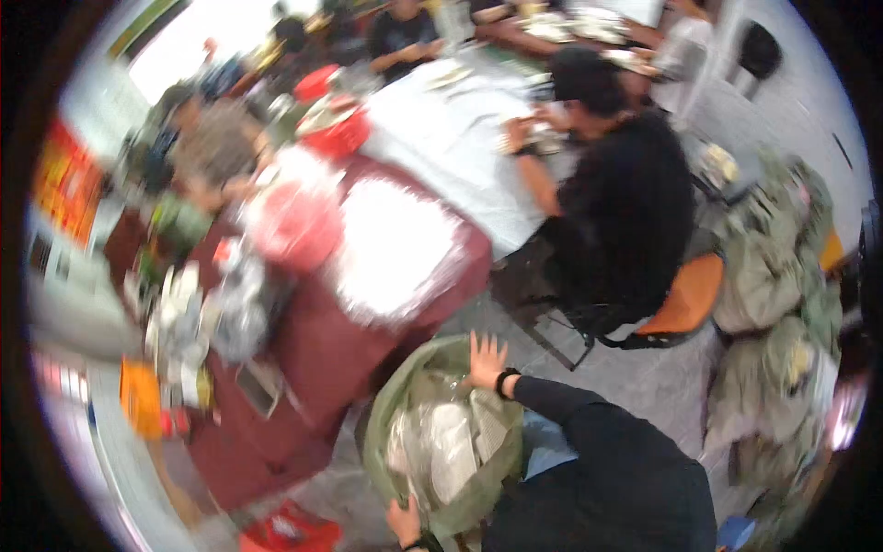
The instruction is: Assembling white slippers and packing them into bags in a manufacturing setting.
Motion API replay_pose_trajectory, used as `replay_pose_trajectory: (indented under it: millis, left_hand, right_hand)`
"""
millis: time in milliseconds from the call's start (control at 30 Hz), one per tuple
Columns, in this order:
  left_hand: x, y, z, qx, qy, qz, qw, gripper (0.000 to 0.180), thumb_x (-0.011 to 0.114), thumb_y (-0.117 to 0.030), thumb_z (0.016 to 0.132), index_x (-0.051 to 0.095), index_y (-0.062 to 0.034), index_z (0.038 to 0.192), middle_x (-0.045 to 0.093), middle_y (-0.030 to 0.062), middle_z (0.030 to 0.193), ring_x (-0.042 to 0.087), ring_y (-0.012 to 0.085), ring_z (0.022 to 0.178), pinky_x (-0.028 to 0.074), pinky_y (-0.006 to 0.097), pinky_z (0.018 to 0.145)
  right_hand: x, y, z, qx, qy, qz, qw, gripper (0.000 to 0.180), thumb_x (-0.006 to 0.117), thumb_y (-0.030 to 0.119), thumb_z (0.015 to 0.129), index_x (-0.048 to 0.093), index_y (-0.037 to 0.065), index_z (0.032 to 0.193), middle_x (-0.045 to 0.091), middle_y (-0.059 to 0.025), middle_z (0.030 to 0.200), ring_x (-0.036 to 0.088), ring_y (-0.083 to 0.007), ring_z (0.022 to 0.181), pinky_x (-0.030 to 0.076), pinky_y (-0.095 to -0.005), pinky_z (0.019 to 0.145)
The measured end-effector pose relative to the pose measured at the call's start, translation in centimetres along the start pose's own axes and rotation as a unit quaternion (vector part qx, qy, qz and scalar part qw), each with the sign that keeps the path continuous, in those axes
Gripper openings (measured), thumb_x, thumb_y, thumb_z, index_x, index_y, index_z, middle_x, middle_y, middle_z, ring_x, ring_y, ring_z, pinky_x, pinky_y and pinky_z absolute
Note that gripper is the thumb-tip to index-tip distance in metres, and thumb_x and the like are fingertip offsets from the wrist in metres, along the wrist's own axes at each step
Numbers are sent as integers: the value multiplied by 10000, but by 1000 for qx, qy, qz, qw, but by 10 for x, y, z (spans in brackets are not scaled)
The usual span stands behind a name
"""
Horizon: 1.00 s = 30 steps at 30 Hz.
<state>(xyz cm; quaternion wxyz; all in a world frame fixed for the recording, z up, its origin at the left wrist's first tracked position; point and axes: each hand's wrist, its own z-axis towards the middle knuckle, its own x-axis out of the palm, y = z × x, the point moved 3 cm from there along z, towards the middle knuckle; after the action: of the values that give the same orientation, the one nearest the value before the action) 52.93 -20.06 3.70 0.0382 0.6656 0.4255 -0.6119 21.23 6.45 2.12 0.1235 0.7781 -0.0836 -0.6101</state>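
Observation:
A large green fabric sack (386,405) stands open in front of me. Inside it lie clear plastic bags (451,442) with pale contents that I cannot make out. My right hand (485,361), with a dark band at the wrist, is at the sack's far right rim, its fingers spread. Down at the near left rim, my left hand (402,522) is partly in view, fingers and thumb around the sack's edge. Both sleeves are dark.
Left of the sack is a table with a dark red cover (322,368), bearing a pink plastic bag (294,221) and a white plastic-wrapped pile (391,248). A seated person in black (625,212) is ahead right. Green sacks (763,267) line the right; a red bag (290,531) lies below.

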Motion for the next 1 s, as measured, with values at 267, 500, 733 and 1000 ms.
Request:
replay_pose_trajectory:
  millis: [267,500,733,1000]
  left_hand:
    - [10,5,-10,159,51,-60,984,428,656,-301,741,557,60,948,606,219,916,580,327,812,443,400,695]
    - [32,181,116,-62,211,-82,972,326,641,-217,744,574,53,912,608,216,798,574,287,708,446,379,657]
    - [47,128,104,31,284,-123,951,327,638,-214,748,583,48,934,612,231,791,586,259,695,447,371,638]
    - [45,-51,-13,107,364,-170,909,330,635,-211,752,592,43,960,616,247,783,600,226,679,448,362,616]
  right_hand:
    - [131,-53,-64,-120,50,23,991,135,543,107,711,615,22,635,603,-179,727,574,-319,687,437,-428,671]
    - [114,-76,-222,221,51,545,807,327,517,292,801,598,-24,802,590,-162,766,520,-287,641,389,-417,582]
    - [50,-110,-354,386,-29,682,621,354,555,304,805,555,-22,944,551,-86,870,486,-190,746,389,-362,608]
    - [59,-218,-469,367,-170,835,374,360,502,214,855,480,-28,1120,520,-109,1135,496,-226,1009,432,-385,790]
